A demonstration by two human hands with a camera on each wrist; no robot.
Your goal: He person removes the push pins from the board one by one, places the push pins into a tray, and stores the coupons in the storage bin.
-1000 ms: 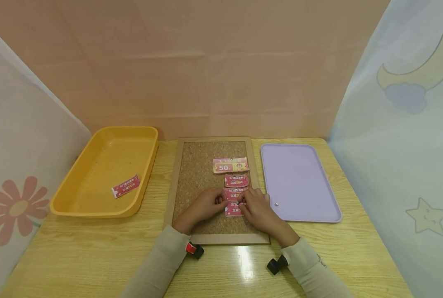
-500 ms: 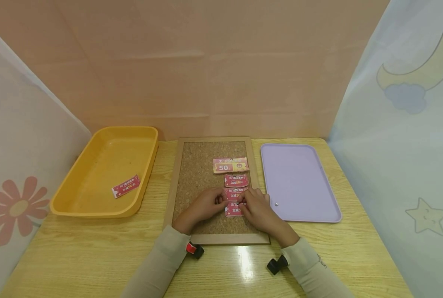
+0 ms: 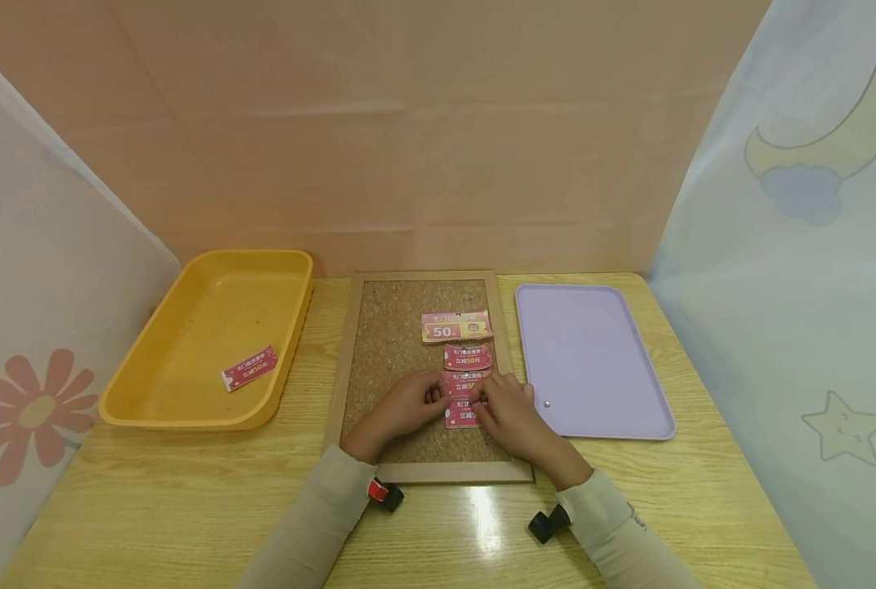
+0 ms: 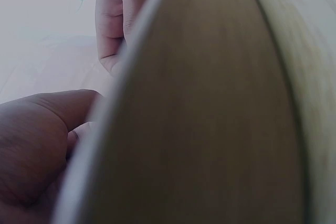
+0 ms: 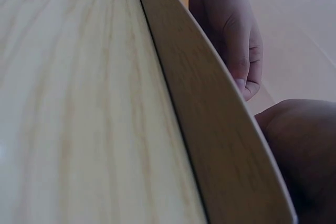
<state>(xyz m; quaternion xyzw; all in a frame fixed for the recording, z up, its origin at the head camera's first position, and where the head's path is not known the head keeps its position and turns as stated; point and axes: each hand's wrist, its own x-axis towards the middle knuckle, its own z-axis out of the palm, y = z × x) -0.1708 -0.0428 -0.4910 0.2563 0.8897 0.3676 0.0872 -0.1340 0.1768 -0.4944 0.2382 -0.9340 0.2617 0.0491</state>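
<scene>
A cork board (image 3: 397,327) in a wooden frame carries a column of red coupons. At the top is a larger red and yellow coupon (image 3: 441,330); below it come a small coupon (image 3: 468,358), another coupon (image 3: 458,384) and the lowest coupon (image 3: 461,416). My left hand (image 3: 411,402) pinches the lowest coupon at its upper left edge, thumb and fingers curled. Against that coupon's top edge, my right hand (image 3: 509,413) pinches a small pushpin, now hidden by the fingertips. Both wrist views are mostly filled by the board's frame (image 4: 199,98).
Left of the board stands a yellow tray (image 3: 187,421) with one red coupon (image 3: 249,368) inside. On the right lies a lilac tray (image 3: 585,343), a silver pushpin (image 3: 547,404) near its lower left corner. Fabric walls enclose the wooden table (image 3: 187,507).
Both hands stay in the same place. The small pushpin that showed at the right fingertips earlier is now covered by them.
</scene>
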